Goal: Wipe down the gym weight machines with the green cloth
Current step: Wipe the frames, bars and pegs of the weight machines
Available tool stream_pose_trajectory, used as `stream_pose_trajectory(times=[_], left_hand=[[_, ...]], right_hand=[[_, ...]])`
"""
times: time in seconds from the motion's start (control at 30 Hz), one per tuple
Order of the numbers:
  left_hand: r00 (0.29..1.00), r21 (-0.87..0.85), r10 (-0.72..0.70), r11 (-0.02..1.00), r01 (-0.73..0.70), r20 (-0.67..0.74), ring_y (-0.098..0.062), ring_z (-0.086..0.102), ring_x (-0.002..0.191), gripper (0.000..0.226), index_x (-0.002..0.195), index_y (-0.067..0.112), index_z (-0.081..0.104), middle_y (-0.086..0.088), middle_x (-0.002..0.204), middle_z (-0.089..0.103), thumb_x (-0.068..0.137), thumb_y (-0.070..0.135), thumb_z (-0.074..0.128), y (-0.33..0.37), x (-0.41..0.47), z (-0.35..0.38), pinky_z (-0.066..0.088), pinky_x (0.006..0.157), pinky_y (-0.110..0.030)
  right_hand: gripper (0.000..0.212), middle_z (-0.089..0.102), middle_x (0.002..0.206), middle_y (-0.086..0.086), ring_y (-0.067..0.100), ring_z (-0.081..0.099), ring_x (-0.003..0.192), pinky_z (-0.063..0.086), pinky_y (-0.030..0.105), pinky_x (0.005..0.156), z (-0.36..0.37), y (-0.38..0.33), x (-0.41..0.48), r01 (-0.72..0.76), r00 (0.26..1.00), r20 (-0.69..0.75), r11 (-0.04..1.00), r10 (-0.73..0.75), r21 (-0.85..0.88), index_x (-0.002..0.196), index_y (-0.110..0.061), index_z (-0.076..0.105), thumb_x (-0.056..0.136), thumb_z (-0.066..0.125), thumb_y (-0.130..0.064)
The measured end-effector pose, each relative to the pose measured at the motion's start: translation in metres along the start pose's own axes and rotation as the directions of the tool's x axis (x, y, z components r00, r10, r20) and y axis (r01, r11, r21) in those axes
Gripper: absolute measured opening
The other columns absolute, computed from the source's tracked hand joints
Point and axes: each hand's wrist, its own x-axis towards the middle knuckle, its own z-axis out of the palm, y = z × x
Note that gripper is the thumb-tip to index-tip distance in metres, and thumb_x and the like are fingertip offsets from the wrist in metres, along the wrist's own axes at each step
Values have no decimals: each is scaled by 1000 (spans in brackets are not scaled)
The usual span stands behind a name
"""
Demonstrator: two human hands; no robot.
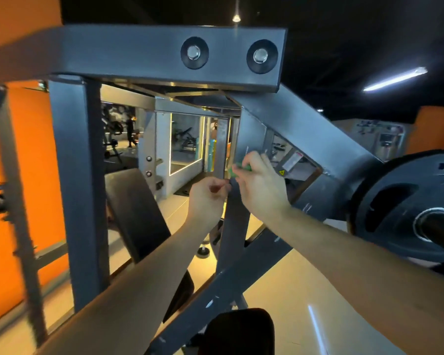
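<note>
A grey steel weight machine (149, 51) fills the view, with a thick top beam, uprights and a slanted arm. My right hand (260, 187) grips the green cloth (237, 169) and holds it against a grey upright bar (235, 213) in the middle. Only a small bunched bit of the cloth shows past the fingers. My left hand (207, 199) is just left of the same bar, its fingers curled at the bar's edge; whether they pinch anything is unclear.
A black weight plate (405, 208) on a steel sleeve juts in at the right. A black padded backrest (136, 213) leans below left, and a black pad (241, 331) sits at the bottom. Orange walls stand at left. A person stands far back.
</note>
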Motion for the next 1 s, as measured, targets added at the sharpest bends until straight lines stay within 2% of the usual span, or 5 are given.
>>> stream_pose_trajectory(times=[0.13,0.57,0.8,0.93,1.0], left_hand=[[996,138,-84,987,85,-17,3,61,84,8,94,22,73,11,91,68,98,21,67,11,-6,4,40,73,-11],[998,80,-50,996,47,40,0,60,91,7,98,23,71,12,95,67,99,26,65,-13,-15,-2,39,74,-13],[996,147,-92,985,92,-8,2,60,93,10,103,22,72,14,99,67,99,27,65,-28,-23,1,37,73,-8],[996,148,-85,985,88,-26,-1,64,79,10,103,19,72,7,97,70,98,26,67,-43,-33,3,44,61,-6],[997,173,-73,982,76,-29,-1,64,86,11,103,20,73,10,97,70,98,27,67,-48,-38,4,43,66,-9]], right_hand=[[9,51,95,5,25,52,94,54,44,59,-23,21,58,-73,989,-125,997,75,18,98,-11,76,93,71,-17],[3,48,89,3,22,48,88,48,35,47,-6,4,-11,64,998,24,993,-62,-96,90,-10,76,88,76,-9],[25,65,101,4,31,51,90,49,44,67,-6,25,52,36,973,-222,994,-59,-106,95,-9,78,81,70,10],[35,65,107,6,29,45,93,48,41,67,28,15,-39,197,979,-59,980,-197,-16,100,-9,75,84,50,8],[29,62,103,5,25,41,94,45,35,67,30,7,-65,263,960,97,965,-262,4,99,-10,76,80,62,8]])
